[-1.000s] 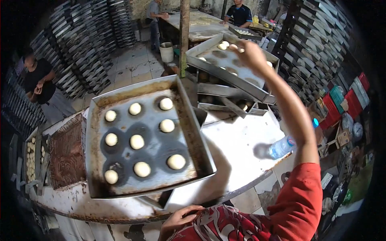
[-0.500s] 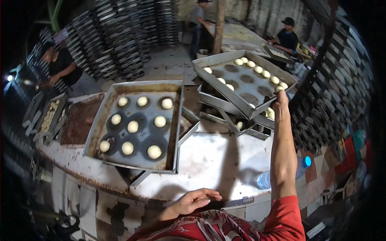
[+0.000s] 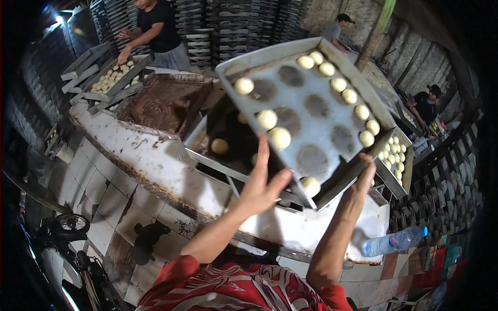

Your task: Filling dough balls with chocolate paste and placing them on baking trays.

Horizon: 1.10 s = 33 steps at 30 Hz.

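Note:
A square metal baking tray (image 3: 328,129) hangs tilted in front of me, raised above the table. Round pale dough balls (image 3: 267,119) sit along its right side and left edge, with dark round stains between them. My right hand (image 3: 359,181) is closed on its near right wall. Against the near left wall is my left hand (image 3: 262,181), thumb and one finger apart and the other fingers partly hidden. Beneath the raised tray, another baking tray (image 3: 199,150) with dough balls (image 3: 219,146) is partly covered.
A brown-smeared shallow pan (image 3: 161,106) lies left on the white table (image 3: 150,160). Beyond it a person (image 3: 160,31) reaches into a tray of dough balls. At right are another dough-filled tray (image 3: 408,171) and a plastic bottle (image 3: 394,242). Stacked trays (image 3: 233,26) line the back.
The raised tray has come nearer and leftward, over the other tray. My left hand has risen from the table's edge to its side. My view has turned left.

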### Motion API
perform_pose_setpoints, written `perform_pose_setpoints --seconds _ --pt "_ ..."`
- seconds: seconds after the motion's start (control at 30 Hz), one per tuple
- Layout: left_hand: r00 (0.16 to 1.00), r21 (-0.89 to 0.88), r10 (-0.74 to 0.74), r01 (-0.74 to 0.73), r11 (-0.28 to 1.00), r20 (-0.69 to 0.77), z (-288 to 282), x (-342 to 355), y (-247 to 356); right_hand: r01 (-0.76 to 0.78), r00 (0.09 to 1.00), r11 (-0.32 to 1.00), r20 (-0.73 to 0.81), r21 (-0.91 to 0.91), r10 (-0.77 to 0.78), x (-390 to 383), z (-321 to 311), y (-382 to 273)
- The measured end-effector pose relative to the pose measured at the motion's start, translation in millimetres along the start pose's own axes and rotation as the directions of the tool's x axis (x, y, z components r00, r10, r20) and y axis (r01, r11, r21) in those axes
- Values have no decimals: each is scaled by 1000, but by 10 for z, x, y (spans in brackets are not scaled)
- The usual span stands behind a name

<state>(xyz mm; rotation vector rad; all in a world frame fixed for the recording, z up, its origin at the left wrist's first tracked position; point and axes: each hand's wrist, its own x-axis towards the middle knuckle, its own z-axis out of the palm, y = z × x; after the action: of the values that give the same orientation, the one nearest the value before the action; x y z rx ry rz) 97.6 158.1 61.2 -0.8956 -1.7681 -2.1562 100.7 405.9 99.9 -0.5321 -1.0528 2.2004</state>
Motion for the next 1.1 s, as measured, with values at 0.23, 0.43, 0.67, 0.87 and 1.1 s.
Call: perform_pose_setpoints --seconds 0.23,0.43,0.67,0.87,1.1 --pt "988 241 -87 116 963 -127 -698 114 48 -127 992 990 -36 -67 124 -478 415 829" --pt "988 280 -118 143 949 -104 -921 35 -54 -110 990 978 -102 -176 93 -884 546 889" --pt "977 148 -81 111 983 -196 -768 31 -268 655 589 204 322 -728 -741 -607 573 632" --pt "954 315 -28 126 941 -297 -430 -80 -223 888 46 354 825 -292 564 -555 1064 579" --pt "835 264 62 101 959 -546 -385 -351 66 806 162 486 917 -337 365 -967 1048 399"
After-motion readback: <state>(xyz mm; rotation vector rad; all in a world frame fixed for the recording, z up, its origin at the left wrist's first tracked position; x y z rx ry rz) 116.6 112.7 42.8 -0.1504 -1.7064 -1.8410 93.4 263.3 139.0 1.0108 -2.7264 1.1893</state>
